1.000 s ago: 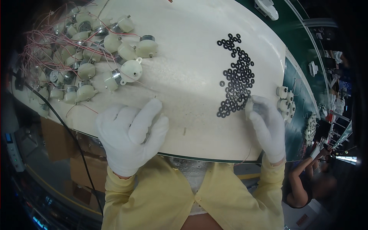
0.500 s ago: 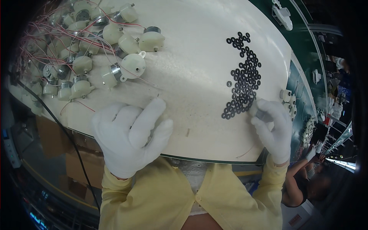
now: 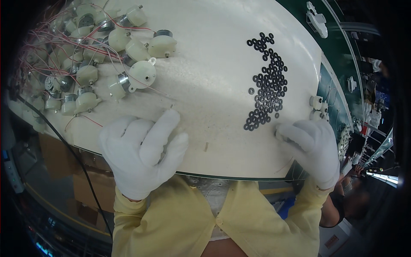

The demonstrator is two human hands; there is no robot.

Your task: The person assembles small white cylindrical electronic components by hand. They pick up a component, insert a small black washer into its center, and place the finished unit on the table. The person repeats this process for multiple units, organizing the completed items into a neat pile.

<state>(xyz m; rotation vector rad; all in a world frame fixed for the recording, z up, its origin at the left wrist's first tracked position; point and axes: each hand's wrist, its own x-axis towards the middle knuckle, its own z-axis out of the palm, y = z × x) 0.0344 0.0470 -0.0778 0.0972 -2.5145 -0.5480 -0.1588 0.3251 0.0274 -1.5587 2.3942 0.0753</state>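
Observation:
My left hand, in a white glove, rests at the table's near edge with index finger and thumb apart and nothing visible between them. The other fingers are curled. Also gloved, my right hand is curled in a pinch low over the table; what its fingertips hold, if anything, I cannot make out. Just above those fingertips lies a single black ring, apart from the long pile of small black rings. Left of the pile sits a greyer ring. Nearest my left hand is a motor with a cream housing.
Several more cream-housed motors with tangled red and white wires crowd the far left of the white table. White parts stand at its right edge. A black cable hangs at left. Another person's arm shows at lower right.
My right hand has drawn back from the ring pile toward the near edge, its fingers now more curled. A single ring now lies apart by it. My left hand stays almost still.

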